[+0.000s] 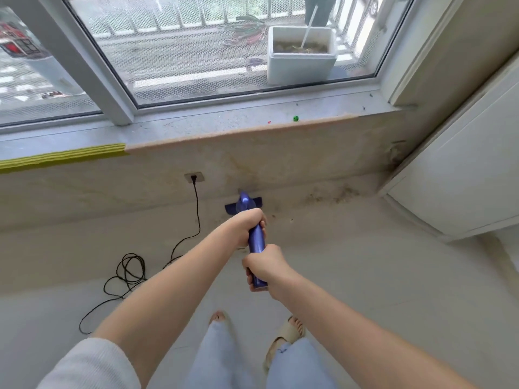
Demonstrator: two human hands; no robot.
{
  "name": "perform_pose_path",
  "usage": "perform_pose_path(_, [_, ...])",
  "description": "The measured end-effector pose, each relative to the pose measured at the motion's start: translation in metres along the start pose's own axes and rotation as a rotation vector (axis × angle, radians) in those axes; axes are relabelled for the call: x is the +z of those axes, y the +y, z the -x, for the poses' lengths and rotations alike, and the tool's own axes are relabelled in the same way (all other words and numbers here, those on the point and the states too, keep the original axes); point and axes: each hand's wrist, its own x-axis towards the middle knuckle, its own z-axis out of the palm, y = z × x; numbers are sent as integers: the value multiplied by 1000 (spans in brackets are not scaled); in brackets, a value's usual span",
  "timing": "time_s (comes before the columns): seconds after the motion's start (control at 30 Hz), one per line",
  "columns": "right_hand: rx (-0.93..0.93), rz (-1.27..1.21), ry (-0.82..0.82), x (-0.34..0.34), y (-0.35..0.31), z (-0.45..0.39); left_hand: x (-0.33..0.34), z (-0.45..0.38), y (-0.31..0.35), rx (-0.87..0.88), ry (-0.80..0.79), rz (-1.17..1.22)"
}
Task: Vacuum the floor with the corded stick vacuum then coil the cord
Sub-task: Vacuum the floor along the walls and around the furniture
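A person's left hand (pixel 251 224) is clenching its grip around the blue stick vacuum (pixel 257 242), fingers curled round the upper body. The right hand (pixel 262 266) is grasping the handle end nearer the person, fingers wrapped underneath. The vacuum's long axis is running straight away from the person toward the wall under the window sill (pixel 241 127), so the body is looking foreshortened. Its floor head (pixel 244 206) is lying crosswise at the foot of that wall, partly hidden behind the left hand. Left of the vacuum, the black cord (pixel 132 272) is plugged into a wall socket (pixel 194 178), hanging down and lying in loose loops on the pale floor (pixel 365 276); where it joins the vacuum is hidden by the arms. Right of the vacuum, dark dirt is speckling the wall base. A white cabinet (pixel 463 175) is standing further right, cut off by the edge.
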Motion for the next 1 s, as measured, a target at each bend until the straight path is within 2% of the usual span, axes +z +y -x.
perform_pose_path(0.37, [-20, -3, -40, 10, -12, -5, -17, -12, 8, -7, -24, -23])
perform_pose_path(0.7, [-5, 53, 47, 6, -9, 1, -12, -16, 7, -52, -45, -57])
perform_pose_path(1.0, [6, 60, 39, 30, -33, -3, -33, -19, 25, -15, -59, -44])
